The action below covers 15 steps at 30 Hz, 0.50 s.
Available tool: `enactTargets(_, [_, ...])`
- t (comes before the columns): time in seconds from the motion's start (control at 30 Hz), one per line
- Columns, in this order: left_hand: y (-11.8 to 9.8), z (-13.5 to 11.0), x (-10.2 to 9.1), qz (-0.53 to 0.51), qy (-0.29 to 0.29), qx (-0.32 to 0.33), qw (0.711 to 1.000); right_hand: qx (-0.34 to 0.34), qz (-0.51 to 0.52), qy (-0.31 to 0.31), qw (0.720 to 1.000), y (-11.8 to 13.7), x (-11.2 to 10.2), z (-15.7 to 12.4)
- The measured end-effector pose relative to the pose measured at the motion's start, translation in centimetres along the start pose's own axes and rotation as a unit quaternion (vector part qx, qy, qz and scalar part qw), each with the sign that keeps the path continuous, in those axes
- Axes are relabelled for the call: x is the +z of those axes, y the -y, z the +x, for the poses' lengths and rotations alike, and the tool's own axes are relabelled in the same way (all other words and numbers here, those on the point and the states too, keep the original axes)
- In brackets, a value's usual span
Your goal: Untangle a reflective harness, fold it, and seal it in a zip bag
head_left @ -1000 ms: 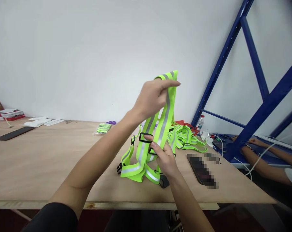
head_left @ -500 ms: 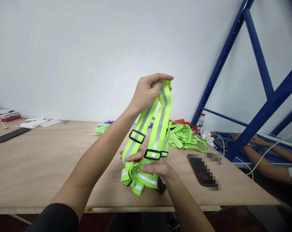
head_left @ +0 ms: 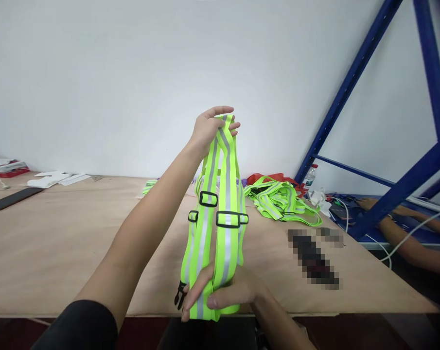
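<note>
Head view: a person is holding a neon-green reflective safety vest (head_left: 220,214) of elastic straps stretched upright above the edge of a plywood tabletop (head_left: 59,253). The left hand (head_left: 210,129) is gripping the top fold of the straps, fingers curled over it, raised against the white wall. The right hand (head_left: 223,291) is closing around the lower end, thumb across the front, pinching the bands together just above the near edge of the tabletop. The straps are lying flat and parallel between the 2 hands, grey reflective stripes facing the camera, with 3 black slide adjusters (head_left: 227,219) sitting across them about halfway down and a black buckle (head_left: 179,295) dangling at the lower left. Judging from this, the bands are looking gathered and aligned lengthwise, while no fold across the length is showing yet.

Behind, a loose heap of matching vests (head_left: 278,201) is lying on the tabletop, well apart from the held one, beside a water bottle (head_left: 308,177). A dark flat object (head_left: 10,199) is resting at far left near white papers (head_left: 54,179). At right, beyond a blue steel rack (head_left: 395,194), another person's forearm (head_left: 405,240) is reaching over a lower surface.
</note>
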<state>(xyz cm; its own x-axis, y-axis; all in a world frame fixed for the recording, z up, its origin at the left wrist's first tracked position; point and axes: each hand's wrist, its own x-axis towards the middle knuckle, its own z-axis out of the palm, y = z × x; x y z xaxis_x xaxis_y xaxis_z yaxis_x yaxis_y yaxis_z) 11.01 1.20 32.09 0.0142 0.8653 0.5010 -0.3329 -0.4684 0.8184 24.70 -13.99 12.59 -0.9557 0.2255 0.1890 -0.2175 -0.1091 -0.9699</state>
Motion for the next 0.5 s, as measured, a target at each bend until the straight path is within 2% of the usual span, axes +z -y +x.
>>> enactTargets(0.17, [3.3,2.3,-2.2,-0.007,-0.04,-0.05,0.998,0.03,0.019,-0.01,0.999,-1.7,-0.4,-1.7])
enactTargets(0.33, [6.0,4.1,-4.4,-0.025,-0.057,-0.049,0.997,0.032,-0.121,0.021,0.992,-3.7,-1.2,-3.1])
enactTargets(0.4, [7.3,4.8,-5.6,-0.021,-0.077,-0.052,0.995,0.026,-0.165,0.001,0.986,-4.9,-1.1,-3.7])
enactTargets(0.5, [9.6,5.6,-7.4,-0.009,-0.093,-0.075,0.993,0.041,-0.16,-0.032,0.986,-6.1,-1.1,-4.5])
